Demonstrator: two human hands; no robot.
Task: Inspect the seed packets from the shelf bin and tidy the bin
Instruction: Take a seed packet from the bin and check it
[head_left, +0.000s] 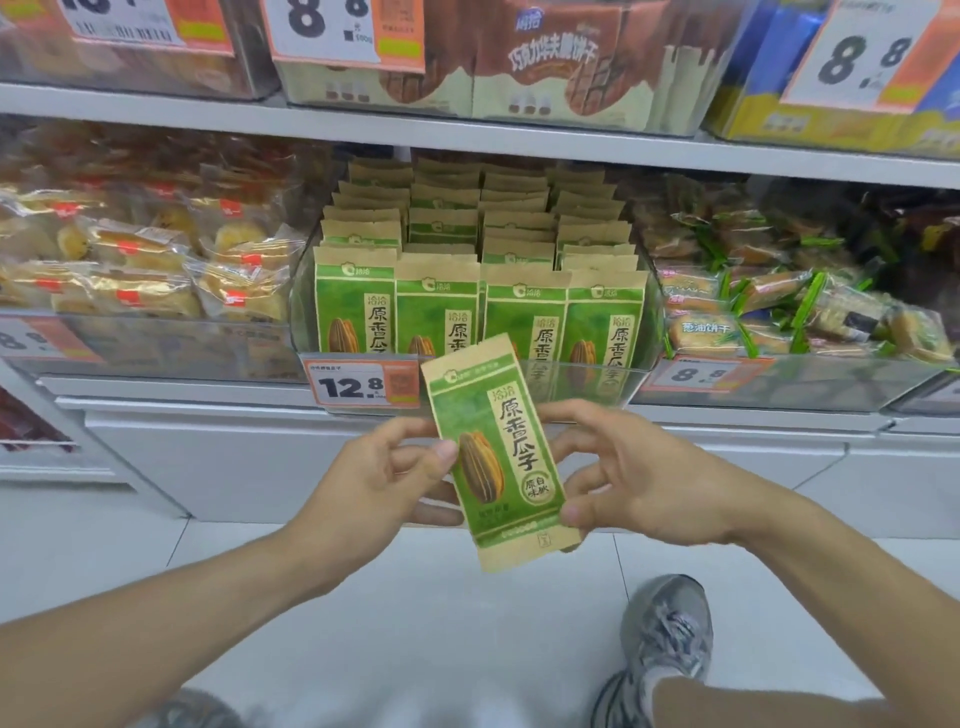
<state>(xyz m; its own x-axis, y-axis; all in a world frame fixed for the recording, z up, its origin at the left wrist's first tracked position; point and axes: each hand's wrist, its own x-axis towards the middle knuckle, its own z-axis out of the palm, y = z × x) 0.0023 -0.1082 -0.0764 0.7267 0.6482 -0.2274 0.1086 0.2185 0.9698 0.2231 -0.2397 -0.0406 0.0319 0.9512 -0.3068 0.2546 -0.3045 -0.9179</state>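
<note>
While held before the bin (644, 332), seed packet (498, 457) pinched between left hand (374, 478) thumb and fingers, right hand (639, 483) likewise.

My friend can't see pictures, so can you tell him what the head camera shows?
Two hands, left and right, hold up one green seed packet with a sunflower seed drawn on it, front facing the camera. Behind it, a clear shelf bin holds rows of matching packets standing upright above a price tag reading 12.8.
</note>
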